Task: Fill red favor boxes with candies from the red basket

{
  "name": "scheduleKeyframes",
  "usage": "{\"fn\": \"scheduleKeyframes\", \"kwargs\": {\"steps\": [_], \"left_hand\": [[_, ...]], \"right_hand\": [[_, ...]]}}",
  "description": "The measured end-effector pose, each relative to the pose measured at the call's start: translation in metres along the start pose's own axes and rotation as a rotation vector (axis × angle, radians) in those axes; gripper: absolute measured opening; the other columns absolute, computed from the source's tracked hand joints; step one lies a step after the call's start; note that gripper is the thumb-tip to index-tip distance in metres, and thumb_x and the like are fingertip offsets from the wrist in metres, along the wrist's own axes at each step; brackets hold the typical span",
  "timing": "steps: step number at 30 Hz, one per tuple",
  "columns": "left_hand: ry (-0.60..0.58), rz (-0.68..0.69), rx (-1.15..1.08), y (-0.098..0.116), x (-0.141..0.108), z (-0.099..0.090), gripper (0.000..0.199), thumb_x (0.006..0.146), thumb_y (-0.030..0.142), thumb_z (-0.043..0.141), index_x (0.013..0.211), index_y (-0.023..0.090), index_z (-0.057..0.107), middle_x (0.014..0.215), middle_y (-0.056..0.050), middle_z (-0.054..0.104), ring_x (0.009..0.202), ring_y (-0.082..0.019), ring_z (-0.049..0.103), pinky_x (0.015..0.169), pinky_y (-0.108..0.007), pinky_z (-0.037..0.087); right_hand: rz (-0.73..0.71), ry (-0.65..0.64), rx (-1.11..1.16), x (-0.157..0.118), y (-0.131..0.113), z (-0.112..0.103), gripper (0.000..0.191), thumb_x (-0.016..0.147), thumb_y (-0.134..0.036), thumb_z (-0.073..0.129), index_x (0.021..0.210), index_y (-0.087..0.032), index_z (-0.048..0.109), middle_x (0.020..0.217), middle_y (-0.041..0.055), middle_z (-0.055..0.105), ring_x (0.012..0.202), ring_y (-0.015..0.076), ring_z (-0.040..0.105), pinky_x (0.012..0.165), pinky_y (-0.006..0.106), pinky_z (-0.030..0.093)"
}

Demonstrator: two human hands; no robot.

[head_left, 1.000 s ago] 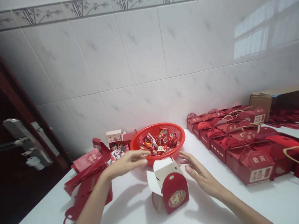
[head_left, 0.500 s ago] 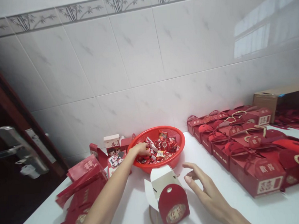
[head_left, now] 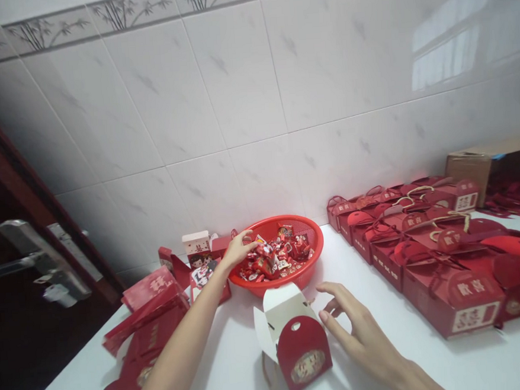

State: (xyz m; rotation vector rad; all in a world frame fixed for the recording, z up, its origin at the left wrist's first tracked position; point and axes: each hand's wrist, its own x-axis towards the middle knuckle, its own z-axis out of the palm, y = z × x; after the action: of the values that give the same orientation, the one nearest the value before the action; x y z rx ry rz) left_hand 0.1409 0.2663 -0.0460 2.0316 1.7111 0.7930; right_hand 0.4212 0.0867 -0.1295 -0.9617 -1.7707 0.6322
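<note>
My left hand point(head_left: 239, 248) is over the left side of a red plastic basket point(head_left: 318, 251), its fingers apart beside a heap of wrapped candies point(head_left: 267, 263). Some candies close to the fingertips look blurred and raised; I see none gripped. In front of the basket stands a dark red gift box point(head_left: 306, 358) with its top open, white inside, and a cord handle hanging at its left. My right hand point(head_left: 351, 322) is just right of this box, fingers curved and apart, holding nothing.
Rows of closed red gift boxes point(head_left: 449, 289) stand at the right, with a cardboard box point(head_left: 467, 174) behind them. Flat red boxes point(head_left: 149, 330) and small printed boxes point(head_left: 196, 244) lie at the left. A tiled wall point(head_left: 253, 100) rises behind; a door handle point(head_left: 28, 253) is at far left.
My left hand has lifted slightly out of the candies and its fingers have spread. The candies beside it have shifted into a higher heap. My right hand has stayed beside the open box.
</note>
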Motion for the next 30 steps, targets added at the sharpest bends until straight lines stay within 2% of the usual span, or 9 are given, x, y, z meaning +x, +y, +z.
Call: {"fn": "scheduleKeyframes", "kwargs": {"steps": [3, 7, 11, 15, 18, 21, 24, 26, 30], "left_hand": [[-0.071, -0.016, 0.015, 0.002, -0.006, -0.005, 0.038, 0.075, 0.034, 0.062, 0.108, 0.018, 0.071, 0.116, -0.011, 0.072, 0.111, -0.028, 0.065, 0.091, -0.032, 0.052], [-0.261, -0.050, 0.053, 0.003, -0.011, -0.007, 0.042, 0.054, 0.022, 0.073, 0.096, 0.020, 0.074, 0.104, -0.005, 0.076, 0.092, -0.026, 0.069, 0.073, -0.027, 0.054], [-0.443, -0.085, 0.043, 0.003, -0.013, -0.001, 0.044, 0.044, 0.018, 0.076, 0.089, 0.021, 0.076, 0.084, 0.000, 0.074, 0.071, -0.022, 0.067, 0.056, -0.025, 0.047], [-0.236, -0.030, -0.065, 0.006, -0.014, 0.006, 0.035, 0.063, 0.045, 0.071, 0.084, 0.017, 0.070, 0.078, -0.002, 0.070, 0.072, -0.021, 0.064, 0.059, -0.026, 0.047], [-0.132, 0.002, -0.142, 0.007, -0.016, 0.007, 0.049, 0.076, 0.066, 0.054, 0.071, 0.018, 0.062, 0.067, -0.002, 0.064, 0.067, -0.019, 0.061, 0.060, -0.027, 0.047], [-0.077, 0.004, -0.208, 0.013, -0.019, 0.007, 0.061, 0.077, 0.078, 0.045, 0.060, 0.020, 0.051, 0.053, 0.001, 0.052, 0.056, -0.016, 0.055, 0.056, -0.027, 0.045], [-0.044, 0.041, -0.311, 0.036, -0.027, 0.005, 0.065, 0.077, 0.081, 0.044, 0.067, 0.019, 0.056, 0.060, -0.001, 0.058, 0.061, -0.016, 0.057, 0.061, -0.027, 0.046], [-0.071, 0.138, -0.449, 0.062, -0.039, 0.004, 0.062, 0.076, 0.077, 0.054, 0.080, 0.016, 0.065, 0.077, -0.004, 0.067, 0.073, -0.018, 0.061, 0.069, -0.027, 0.048], [-0.323, 0.401, -0.397, 0.120, -0.073, 0.013, 0.053, 0.084, 0.064, 0.058, 0.089, 0.013, 0.073, 0.088, -0.007, 0.072, 0.081, -0.020, 0.064, 0.073, -0.028, 0.049]], "right_hand": [[-0.022, -0.016, -0.004, 0.000, 0.002, 0.003, 0.030, 0.098, -0.032, 0.044, 0.126, -0.024, 0.051, 0.121, 0.0105, 0.062, 0.086, 0.0179, 0.067, 0.083, 0.036, 0.057], [-0.031, -0.023, -0.003, 0.000, 0.002, 0.003, 0.028, 0.098, -0.030, 0.045, 0.125, -0.025, 0.051, 0.122, 0.0092, 0.061, 0.085, 0.0170, 0.068, 0.082, 0.035, 0.057], [-0.025, -0.027, -0.015, 0.000, 0.001, 0.002, 0.028, 0.098, -0.030, 0.045, 0.124, -0.024, 0.052, 0.123, 0.0094, 0.061, 0.082, 0.0166, 0.068, 0.081, 0.035, 0.058], [-0.029, -0.027, -0.032, 0.001, 0.004, 0.000, 0.028, 0.097, -0.030, 0.045, 0.123, -0.024, 0.053, 0.124, 0.0107, 0.061, 0.079, 0.0164, 0.068, 0.081, 0.036, 0.058], [-0.020, -0.019, -0.033, 0.001, 0.003, 0.000, 0.028, 0.097, -0.032, 0.045, 0.122, -0.023, 0.054, 0.121, 0.0109, 0.063, 0.077, 0.0167, 0.067, 0.079, 0.036, 0.058], [0.030, -0.009, -0.007, 0.002, 0.000, -0.002, 0.029, 0.097, -0.037, 0.046, 0.120, -0.023, 0.056, 0.114, 0.0103, 0.066, 0.077, 0.0183, 0.068, 0.076, 0.036, 0.057], [0.169, -0.005, 0.095, 0.005, -0.003, -0.005, 0.037, 0.095, -0.048, 0.048, 0.120, -0.022, 0.056, 0.099, 0.0084, 0.069, 0.078, 0.0214, 0.069, 0.065, 0.034, 0.056], [0.231, 0.029, 0.231, 0.008, -0.004, -0.008, 0.042, 0.092, -0.054, 0.052, 0.119, -0.022, 0.055, 0.104, 0.0094, 0.070, 0.081, 0.0224, 0.070, 0.067, 0.035, 0.057], [0.231, 0.113, 0.537, 0.013, -0.004, -0.014, 0.050, 0.089, -0.055, 0.059, 0.129, -0.026, 0.049, 0.130, 0.0132, 0.062, 0.094, 0.0240, 0.070, 0.080, 0.041, 0.058]]}}
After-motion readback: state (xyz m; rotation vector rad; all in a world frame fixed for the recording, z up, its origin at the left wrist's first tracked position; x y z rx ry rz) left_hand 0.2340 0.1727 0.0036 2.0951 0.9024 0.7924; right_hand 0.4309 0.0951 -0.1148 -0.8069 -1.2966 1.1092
